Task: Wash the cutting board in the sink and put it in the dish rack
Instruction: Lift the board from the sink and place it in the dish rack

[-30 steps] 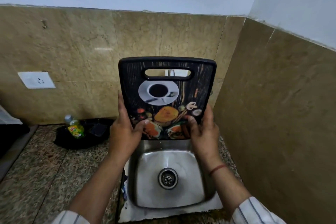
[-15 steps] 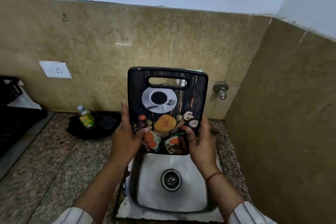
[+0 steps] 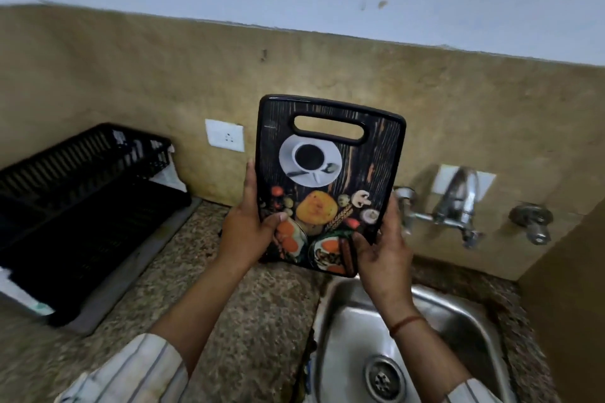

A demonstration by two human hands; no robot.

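Steel sink bare; hands hold cutting board upright.

bare granite counter lies open between dish rack and sink; tap juts over the sink's back.

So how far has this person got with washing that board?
Washing itself can't be confirmed: no water runs from the tap and the sink holds nothing. In hand: the left hand and right hand grip the printed cutting board upright by its lower corners, over the counter beside the sink. Left: setting it in the black dish rack on the left, which looks empty.
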